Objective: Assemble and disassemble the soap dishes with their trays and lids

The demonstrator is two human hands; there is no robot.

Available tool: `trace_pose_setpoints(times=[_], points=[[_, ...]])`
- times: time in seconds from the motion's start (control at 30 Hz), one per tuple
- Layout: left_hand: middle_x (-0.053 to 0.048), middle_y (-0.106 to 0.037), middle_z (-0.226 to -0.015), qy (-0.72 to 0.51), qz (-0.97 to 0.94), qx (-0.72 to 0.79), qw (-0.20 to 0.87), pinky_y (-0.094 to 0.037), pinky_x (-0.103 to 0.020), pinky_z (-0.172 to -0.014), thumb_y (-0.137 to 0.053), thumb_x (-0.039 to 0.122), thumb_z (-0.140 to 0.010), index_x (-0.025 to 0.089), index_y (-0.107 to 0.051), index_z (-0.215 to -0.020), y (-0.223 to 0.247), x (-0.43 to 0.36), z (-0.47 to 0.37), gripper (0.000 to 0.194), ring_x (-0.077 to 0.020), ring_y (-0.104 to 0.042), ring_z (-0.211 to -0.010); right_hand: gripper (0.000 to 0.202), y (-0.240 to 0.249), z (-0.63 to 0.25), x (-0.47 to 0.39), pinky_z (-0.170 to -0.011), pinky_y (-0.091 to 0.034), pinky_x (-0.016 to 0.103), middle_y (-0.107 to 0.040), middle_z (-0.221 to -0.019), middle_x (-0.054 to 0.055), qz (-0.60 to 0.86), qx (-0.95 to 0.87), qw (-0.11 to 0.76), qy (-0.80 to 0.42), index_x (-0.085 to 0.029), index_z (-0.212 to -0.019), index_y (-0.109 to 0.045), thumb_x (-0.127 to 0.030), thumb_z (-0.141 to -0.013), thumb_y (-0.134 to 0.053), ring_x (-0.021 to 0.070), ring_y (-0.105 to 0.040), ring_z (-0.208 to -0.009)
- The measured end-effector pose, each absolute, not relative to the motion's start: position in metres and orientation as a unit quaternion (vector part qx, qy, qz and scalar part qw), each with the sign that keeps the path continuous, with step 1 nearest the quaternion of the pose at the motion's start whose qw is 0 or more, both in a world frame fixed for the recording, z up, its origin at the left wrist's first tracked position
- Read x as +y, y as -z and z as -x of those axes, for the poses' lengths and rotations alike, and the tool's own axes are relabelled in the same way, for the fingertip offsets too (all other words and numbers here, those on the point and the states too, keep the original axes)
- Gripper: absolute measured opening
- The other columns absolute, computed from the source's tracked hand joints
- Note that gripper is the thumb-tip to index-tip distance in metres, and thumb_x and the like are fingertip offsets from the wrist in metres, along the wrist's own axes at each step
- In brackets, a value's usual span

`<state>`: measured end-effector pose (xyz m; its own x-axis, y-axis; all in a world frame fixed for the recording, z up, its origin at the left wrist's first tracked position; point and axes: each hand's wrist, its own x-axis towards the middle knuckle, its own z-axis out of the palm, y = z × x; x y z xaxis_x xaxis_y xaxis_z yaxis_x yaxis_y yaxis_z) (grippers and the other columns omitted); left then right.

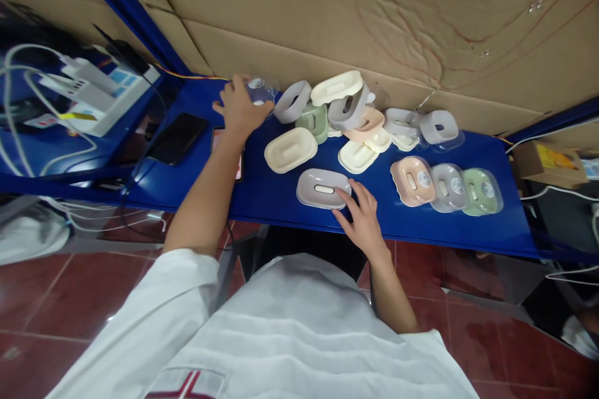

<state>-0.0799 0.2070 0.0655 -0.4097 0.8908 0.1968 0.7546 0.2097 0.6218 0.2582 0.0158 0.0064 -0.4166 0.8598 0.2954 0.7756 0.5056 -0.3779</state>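
Observation:
My left hand (243,106) reaches to the back left of the blue table, its thumb and fingers curled around a clear plastic cover (257,91) with a round label. At the front middle, my right hand (362,215) grips the right end of a grey-lilac soap dish (309,188) with a pale oval piece in its centre. Behind that dish lies a loose cream tray (290,149). A heap of parts fills the back middle: a grey ring-like shell (292,101), a green shell (312,123), a peach shell (365,124) and another cream tray (337,87).
Three covered soap dishes stand in a row at right: peach (412,181), grey (448,187) and green (482,192). Grey parts (438,126) sit behind them. At left lie a black phone (178,138) and a power strip (112,103) with cables. Cardboard (281,19) lines the back.

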Motion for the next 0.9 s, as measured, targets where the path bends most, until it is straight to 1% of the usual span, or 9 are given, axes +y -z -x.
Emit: trace_pose_setpoints(times=[0.07,0.13,0.23,0.3,0.37,0.43,0.57,0.73,0.9], points=[[-0.018,-0.058,-0.15,-0.369,-0.604,0.7,0.092,-0.035,-0.063,-0.116,-0.066,0.068,-0.095,0.005,-0.05,-0.144,-0.076,0.174,0.074,0.081,-0.0354,-0.047,-0.146,0.063,-0.006,-0.259,0.014,-0.124,-0.04,0.06,-0.038,-0.171,0.015,0.492,-0.831,0.24,-0.1,-0.033,-0.166,-0.037,-0.042,-0.107,-0.057,0.0359,-0.039,-0.158],[-0.015,-0.057,-0.152,-0.38,-0.71,0.578,0.133,-0.045,-0.05,-0.119,-0.068,0.056,-0.095,0.01,-0.051,-0.14,-0.085,0.131,0.063,0.067,-0.0312,-0.055,-0.141,0.079,-0.004,-0.261,0.014,-0.125,-0.04,0.061,-0.026,-0.177,0.016,0.494,-0.82,0.271,-0.103,-0.034,-0.172,-0.019,-0.044,-0.106,-0.061,0.0373,-0.032,-0.162],[-0.009,-0.048,-0.164,-0.318,-0.813,0.426,0.237,-0.041,-0.049,-0.128,-0.069,0.032,-0.088,0.022,-0.056,-0.138,-0.085,0.076,0.038,0.052,-0.0317,-0.047,-0.153,0.099,-0.005,-0.264,0.019,-0.124,-0.04,0.065,-0.002,-0.181,0.016,0.484,-0.809,0.317,-0.102,-0.037,-0.173,0.003,-0.047,-0.103,-0.066,0.0396,-0.023,-0.165],[-0.01,-0.045,-0.167,-0.29,-0.828,0.403,0.262,-0.039,-0.049,-0.13,-0.068,0.022,-0.085,0.024,-0.056,-0.14,-0.074,0.057,0.023,0.056,-0.0309,-0.044,-0.156,0.105,-0.008,-0.266,0.026,-0.125,-0.038,0.066,0.004,-0.182,0.015,0.467,-0.818,0.32,-0.101,-0.039,-0.173,0.006,-0.048,-0.101,-0.07,0.04,-0.018,-0.166],[-0.012,-0.043,-0.168,-0.279,-0.836,0.387,0.273,-0.036,-0.052,-0.132,-0.067,0.017,-0.084,0.023,-0.055,-0.145,-0.059,0.053,0.012,0.062,-0.0313,-0.038,-0.16,0.102,-0.01,-0.266,0.034,-0.128,-0.036,0.064,-0.003,-0.182,0.014,0.448,-0.839,0.29,-0.11,-0.038,-0.174,-0.001,-0.049,-0.1,-0.071,0.0385,-0.018,-0.167],[-0.013,-0.042,-0.17,-0.279,-0.843,0.372,0.27,-0.033,-0.056,-0.133,-0.067,0.015,-0.086,0.022,-0.053,-0.15,-0.043,0.055,0.007,0.066,-0.0322,-0.033,-0.163,0.089,-0.011,-0.266,0.038,-0.129,-0.037,0.06,-0.019,-0.18,0.013,0.437,-0.855,0.25,-0.126,-0.037,-0.173,-0.017,-0.049,-0.102,-0.069,0.0354,-0.027,-0.165],[-0.011,-0.032,-0.176,-0.284,-0.848,0.38,0.235,-0.034,-0.061,-0.131,-0.07,0.016,-0.092,0.031,-0.051,-0.159,-0.025,0.053,0.008,0.072,-0.0356,-0.031,-0.164,0.063,-0.008,-0.267,0.036,-0.127,-0.043,0.054,-0.042,-0.171,0.011,0.447,-0.855,0.233,-0.119,-0.036,-0.164,-0.046,-0.043,-0.105,-0.066,0.0313,-0.043,-0.158],[-0.012,-0.012,-0.182,-0.281,-0.838,0.415,0.216,-0.038,-0.058,-0.129,-0.075,0.028,-0.098,0.037,-0.039,-0.166,-0.015,0.034,0.014,0.078,-0.0364,-0.025,-0.166,0.055,-0.009,-0.265,0.029,-0.127,-0.043,0.057,-0.044,-0.17,0.009,0.44,-0.869,0.203,-0.099,-0.037,-0.159,-0.053,-0.038,-0.105,-0.065,0.0317,-0.038,-0.16],[-0.014,-0.016,-0.181,-0.293,-0.842,0.423,0.163,-0.05,-0.051,-0.122,-0.077,0.034,-0.097,0.037,-0.039,-0.166,-0.005,0.028,0.017,0.079,-0.0354,-0.036,-0.161,0.049,-0.011,-0.265,0.03,-0.13,-0.04,0.056,-0.04,-0.172,0.01,0.412,-0.884,0.193,-0.109,-0.033,-0.156,-0.057,-0.029,-0.108,-0.061,0.0301,-0.028,-0.165]])
